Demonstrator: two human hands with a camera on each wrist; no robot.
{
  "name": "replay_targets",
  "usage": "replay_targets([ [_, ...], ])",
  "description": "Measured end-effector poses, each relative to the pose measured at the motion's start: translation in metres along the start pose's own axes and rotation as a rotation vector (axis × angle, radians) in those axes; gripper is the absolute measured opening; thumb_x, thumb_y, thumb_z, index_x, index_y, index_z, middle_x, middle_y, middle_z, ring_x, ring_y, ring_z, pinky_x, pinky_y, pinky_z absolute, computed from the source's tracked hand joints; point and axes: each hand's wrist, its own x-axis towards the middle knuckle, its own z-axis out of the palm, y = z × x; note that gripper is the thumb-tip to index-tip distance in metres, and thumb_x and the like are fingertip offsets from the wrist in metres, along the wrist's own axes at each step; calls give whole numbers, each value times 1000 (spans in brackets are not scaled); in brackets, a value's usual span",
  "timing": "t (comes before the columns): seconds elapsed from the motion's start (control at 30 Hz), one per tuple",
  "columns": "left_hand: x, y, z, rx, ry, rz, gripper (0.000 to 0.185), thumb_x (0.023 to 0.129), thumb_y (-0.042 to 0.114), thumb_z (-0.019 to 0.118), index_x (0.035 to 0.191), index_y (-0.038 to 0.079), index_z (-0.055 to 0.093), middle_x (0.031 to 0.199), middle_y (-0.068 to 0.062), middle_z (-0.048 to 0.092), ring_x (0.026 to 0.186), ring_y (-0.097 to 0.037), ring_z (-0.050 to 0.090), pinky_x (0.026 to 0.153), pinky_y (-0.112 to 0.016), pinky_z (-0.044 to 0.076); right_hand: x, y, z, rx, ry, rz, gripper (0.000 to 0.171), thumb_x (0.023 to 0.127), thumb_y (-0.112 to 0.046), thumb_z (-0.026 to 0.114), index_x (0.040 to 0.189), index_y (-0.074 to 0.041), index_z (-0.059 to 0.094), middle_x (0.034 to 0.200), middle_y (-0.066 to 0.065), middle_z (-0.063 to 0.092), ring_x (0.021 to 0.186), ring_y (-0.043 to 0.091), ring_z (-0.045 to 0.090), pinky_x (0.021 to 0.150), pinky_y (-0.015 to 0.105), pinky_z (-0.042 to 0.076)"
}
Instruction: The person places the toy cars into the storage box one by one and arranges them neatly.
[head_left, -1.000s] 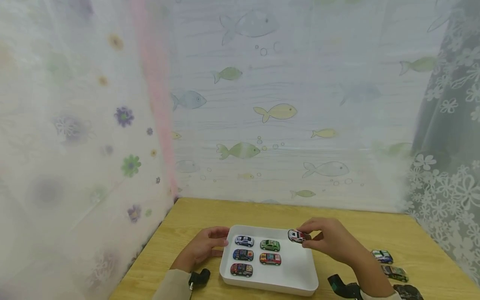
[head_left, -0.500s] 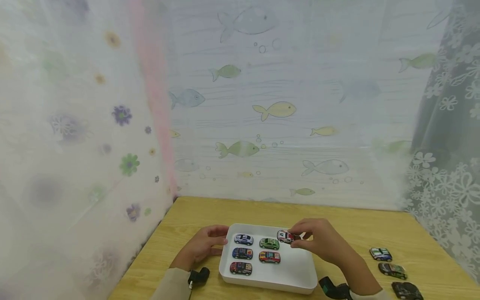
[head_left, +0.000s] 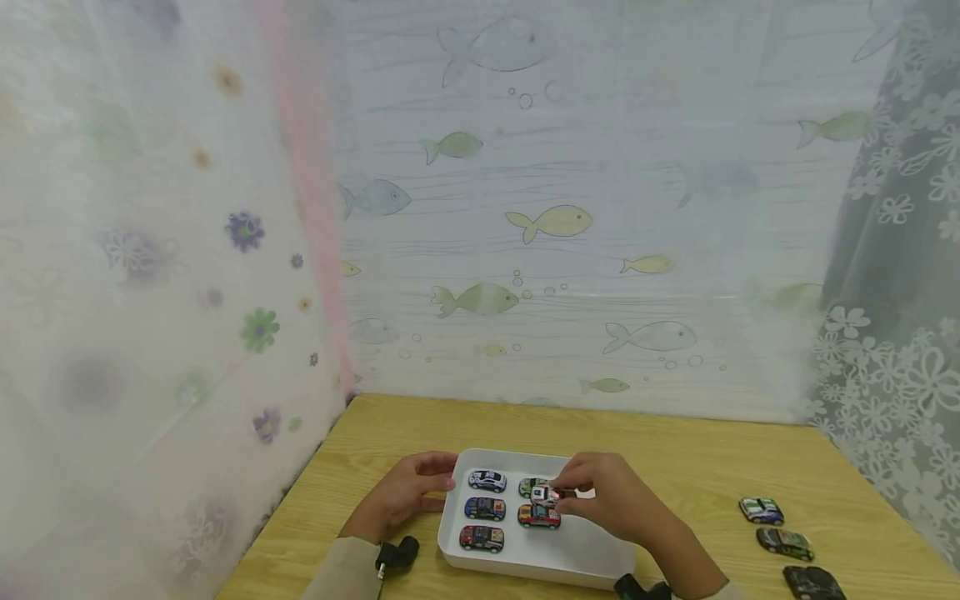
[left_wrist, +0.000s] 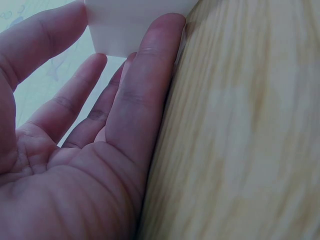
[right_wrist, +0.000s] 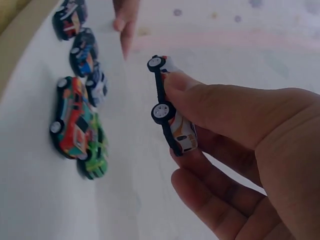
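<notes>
The right hand [head_left: 607, 504] pinches a small white toy car with red-orange markings [right_wrist: 172, 122] just above the shallow white plastic tray [head_left: 592, 554], over the second column near the green toy car [head_left: 529, 485]. The left hand [head_left: 408, 492] rests open against the tray's left wall. Judged from here, setting the car down well means levelling its wheels and lining it up with the parked rows without nudging them.

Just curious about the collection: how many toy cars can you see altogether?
9. Five lie in the tray. One is pinched in the right hand. Three sit on the table at right. Others may be hidden.
</notes>
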Motion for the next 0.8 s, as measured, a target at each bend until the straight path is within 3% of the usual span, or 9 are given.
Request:
replay_targets([
  [0.33,-1,0,0,6,0,-6,53,98,11,71,146,1,52,144,-19,58,120,-27,65,94,-48,61,5,-2,22,33,-26,17,15,83,-23,87,98,-24,84,94,-17,73,88,1,65,76,32,59],
  [0.6,-4,2,0,9,-13,-12,56,99,11,70,150,2,49,148,-20,54,123,-28,64,96,-46,60,7,-3,33,31,-90,35,16,81,-25,89,95,-23,84,88,-18,72,80,0,63,66,19,52],
  [0.8,-5,3,-1,99,-32,41,62,98,11,71,155,10,47,153,-22,50,134,-33,57,99,-42,59,6,-6,35,31,-125,68,12,80,-18,90,90,-22,84,84,-17,72,78,-4,65,67,19,55],
])
